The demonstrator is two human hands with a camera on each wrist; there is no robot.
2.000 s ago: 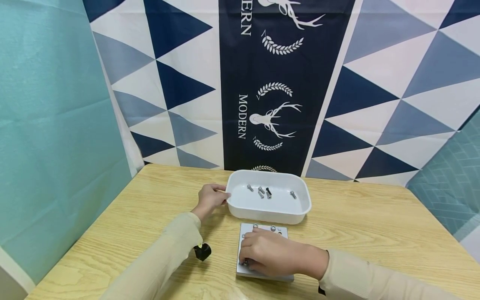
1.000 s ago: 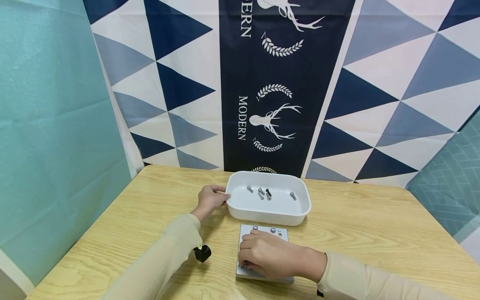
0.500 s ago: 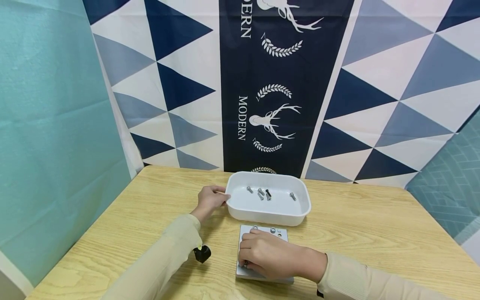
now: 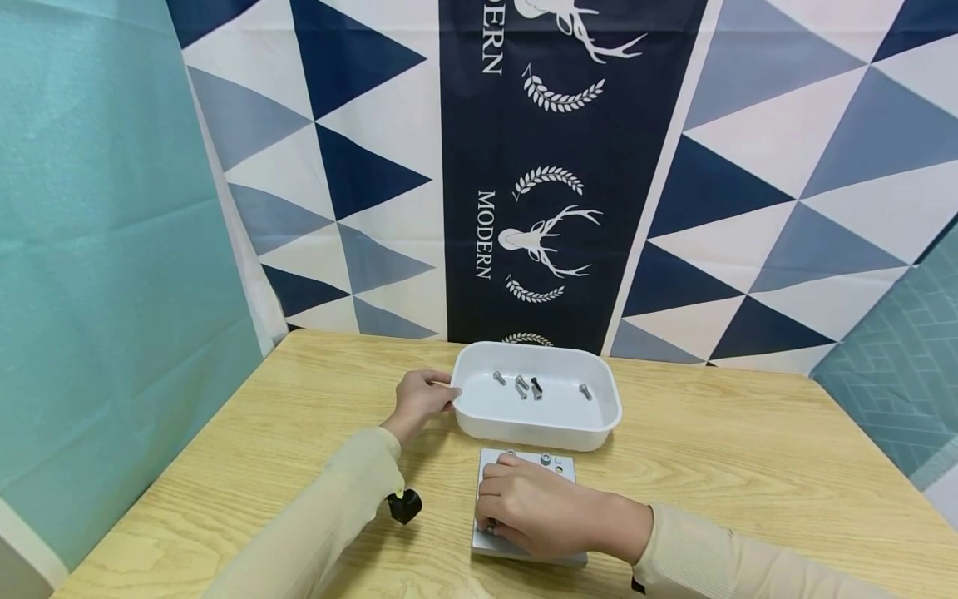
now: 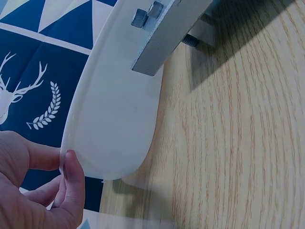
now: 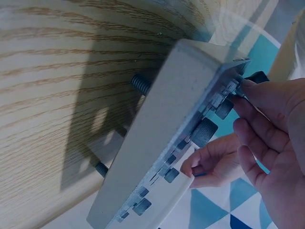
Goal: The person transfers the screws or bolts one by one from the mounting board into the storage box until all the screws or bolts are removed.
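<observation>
My left hand (image 4: 419, 399) pinches the left rim of a white plastic tray (image 4: 535, 434); the left wrist view shows thumb and fingers on either side of that rim. Several socket-head bolts (image 4: 521, 386) lie inside the tray, one of them dark. In front of it is a thick grey metal plate (image 4: 530, 552) with holes and bolts. My right hand (image 4: 527, 509) bends over the plate and pinches a small bolt (image 4: 491, 525) at its near left corner. From the right wrist, bolt heads (image 6: 204, 132) stand along the plate's top and threaded ends (image 6: 141, 85) protrude below.
Wood-grain table (image 4: 718, 466) lies under everything. A patterned cloth (image 4: 554, 166) hangs right behind the tray, and a teal sheet (image 4: 112, 249) borders the left side. A black wrist camera (image 4: 405, 505) sticks out under the left sleeve.
The right fingers have shifted slightly around the bolt, and one finger now partly covers the plate's far left bolt. The left hand and tray stay in place.
</observation>
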